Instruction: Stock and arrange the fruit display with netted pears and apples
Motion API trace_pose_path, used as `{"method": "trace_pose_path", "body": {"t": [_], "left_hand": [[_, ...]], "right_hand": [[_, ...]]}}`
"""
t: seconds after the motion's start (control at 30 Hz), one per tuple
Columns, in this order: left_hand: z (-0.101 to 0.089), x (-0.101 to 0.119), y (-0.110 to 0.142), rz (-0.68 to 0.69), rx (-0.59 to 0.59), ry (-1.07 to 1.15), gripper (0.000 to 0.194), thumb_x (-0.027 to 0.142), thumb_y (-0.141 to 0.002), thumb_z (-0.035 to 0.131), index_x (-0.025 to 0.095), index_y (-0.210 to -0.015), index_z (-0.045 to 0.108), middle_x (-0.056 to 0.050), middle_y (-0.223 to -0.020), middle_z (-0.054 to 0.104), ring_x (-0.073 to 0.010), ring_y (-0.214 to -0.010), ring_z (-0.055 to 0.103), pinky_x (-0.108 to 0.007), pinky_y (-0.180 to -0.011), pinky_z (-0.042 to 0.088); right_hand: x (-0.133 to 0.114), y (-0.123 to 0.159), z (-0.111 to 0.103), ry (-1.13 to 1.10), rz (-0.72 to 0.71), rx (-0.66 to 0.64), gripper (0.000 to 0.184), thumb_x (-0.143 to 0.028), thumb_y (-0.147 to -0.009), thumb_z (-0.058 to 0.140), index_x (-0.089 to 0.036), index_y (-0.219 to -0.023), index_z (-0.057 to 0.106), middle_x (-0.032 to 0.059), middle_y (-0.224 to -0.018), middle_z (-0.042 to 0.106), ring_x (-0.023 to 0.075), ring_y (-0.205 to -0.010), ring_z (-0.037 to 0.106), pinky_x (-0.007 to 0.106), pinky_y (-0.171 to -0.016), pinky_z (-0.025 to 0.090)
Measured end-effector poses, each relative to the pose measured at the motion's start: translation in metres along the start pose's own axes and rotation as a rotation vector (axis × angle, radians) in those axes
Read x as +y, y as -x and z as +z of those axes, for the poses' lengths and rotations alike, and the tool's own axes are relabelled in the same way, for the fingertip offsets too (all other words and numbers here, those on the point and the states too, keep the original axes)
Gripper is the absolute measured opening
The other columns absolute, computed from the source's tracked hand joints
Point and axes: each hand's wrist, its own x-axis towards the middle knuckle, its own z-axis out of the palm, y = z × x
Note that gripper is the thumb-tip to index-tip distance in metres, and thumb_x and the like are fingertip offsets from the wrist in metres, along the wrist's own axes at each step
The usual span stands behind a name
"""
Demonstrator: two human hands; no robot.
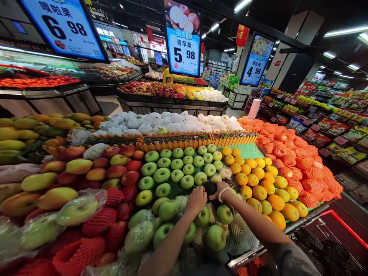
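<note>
Over the green apples, my two hands meet close together. My left hand is closed, its fingers curled at the edge of a black foam net. From the other side my right hand, with a beaded band at the wrist, closes on the same dark netting. Whether fruit is inside the net, I cannot tell; the fingertips are partly hidden. Just below the hands lie loose green apples among pale foam nets. A few pale, netted fruits sit just beyond my right hand.
Oranges lie to the right, with orange-netted fruit behind. Red-yellow fruit and red foam nets fill the left. A spiky orange divider borders white-netted fruit. Price screens hang above. A red-handled cart stands lower right.
</note>
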Motion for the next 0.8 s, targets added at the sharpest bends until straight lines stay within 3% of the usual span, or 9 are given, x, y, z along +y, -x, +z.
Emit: {"method": "trace_pose_path", "body": {"t": [0.13,0.23,0.3,0.4,0.47,0.53,0.6,0.7,0.8], "left_hand": [[0.001,-0.008,-0.007,0.065,-0.016,0.164,0.067,0.027,-0.096,0.049,0.008,-0.159,0.033,-0.025,-0.155,0.054,-0.0335,-0.138,0.058,-0.038,-0.106,0.049],[0.001,-0.017,-0.016,0.156,-0.024,0.345,0.103,0.023,-0.083,0.067,0.012,-0.166,0.007,-0.023,-0.158,0.050,-0.0293,-0.136,0.060,-0.036,-0.106,0.051],[0.002,-0.024,-0.022,0.207,-0.006,0.498,0.115,0.020,-0.071,0.078,0.014,-0.164,0.011,-0.021,-0.152,0.055,-0.0295,-0.134,0.060,-0.040,-0.111,0.049],[0.005,-0.031,-0.027,0.234,0.039,0.603,0.107,0.019,-0.057,0.088,0.018,-0.150,0.036,-0.015,-0.141,0.062,-0.0327,-0.132,0.060,-0.047,-0.114,0.048],[0.007,-0.032,-0.029,0.237,0.073,0.602,0.096,0.015,-0.055,0.087,0.020,-0.141,0.044,-0.014,-0.140,0.062,-0.0335,-0.132,0.059,-0.049,-0.116,0.046],[0.008,-0.031,-0.030,0.236,0.112,0.604,0.091,0.010,-0.056,0.082,0.021,-0.138,0.044,-0.013,-0.142,0.060,-0.0331,-0.135,0.057,-0.049,-0.119,0.044],[0.007,-0.031,-0.030,0.233,0.150,0.616,0.088,0.007,-0.058,0.077,0.021,-0.138,0.042,-0.013,-0.142,0.058,-0.0314,-0.135,0.056,-0.048,-0.119,0.044],[0.003,-0.032,-0.028,0.230,0.194,0.645,0.089,0.006,-0.061,0.074,0.022,-0.140,0.038,-0.013,-0.143,0.056,-0.0288,-0.133,0.057,-0.045,-0.116,0.046],[-0.002,-0.033,-0.021,0.282,0.208,0.680,0.089,0.006,-0.063,0.074,0.023,-0.142,0.037,-0.013,-0.146,0.055,-0.0276,-0.135,0.056,-0.044,-0.118,0.045]], "right_hand": [[0.008,0.011,-0.011,-0.202,-0.092,0.076,0.076,-0.034,-0.062,0.091,-0.018,-0.127,0.056,0.0125,-0.121,0.073,0.0299,-0.109,0.071,0.040,-0.095,0.056],[0.008,0.018,-0.011,-0.554,-0.213,0.190,0.072,-0.027,-0.061,0.088,-0.021,-0.124,0.054,0.0096,-0.125,0.071,0.0279,-0.115,0.068,0.039,-0.100,0.054],[0.005,0.023,-0.014,-0.680,-0.287,0.181,0.070,-0.029,-0.063,0.088,-0.021,-0.124,0.055,0.0102,-0.127,0.070,0.0284,-0.117,0.067,0.041,-0.103,0.053],[-0.005,0.031,-0.028,-0.610,-0.421,0.167,0.063,-0.037,-0.073,0.086,-0.023,-0.128,0.060,0.0123,-0.135,0.068,0.0307,-0.128,0.062,0.048,-0.111,0.048],[-0.014,0.035,-0.040,-0.495,-0.512,0.222,0.042,-0.039,-0.086,0.077,-0.023,-0.123,0.066,0.0124,-0.133,0.070,0.0307,-0.129,0.061,0.050,-0.114,0.046],[-0.021,0.037,-0.047,-0.386,-0.547,0.243,0.023,-0.035,-0.099,0.062,-0.023,-0.116,0.071,0.0116,-0.120,0.074,0.0281,-0.118,0.066,0.047,-0.109,0.049],[-0.026,0.035,-0.047,-0.280,-0.471,0.212,0.024,-0.029,-0.104,0.051,-0.023,-0.112,0.073,0.0105,-0.107,0.076,0.0254,-0.103,0.070,0.042,-0.098,0.055],[-0.028,0.028,-0.034,-0.153,-0.263,0.187,0.023,-0.033,-0.099,0.063,-0.022,-0.117,0.073,0.0123,-0.116,0.075,0.0278,-0.103,0.072,0.041,-0.092,0.057],[-0.026,0.022,-0.018,-0.131,-0.207,0.163,0.058,-0.041,-0.080,0.086,-0.020,-0.130,0.068,0.0161,-0.127,0.072,0.0339,-0.111,0.071,0.046,-0.096,0.057]]}}
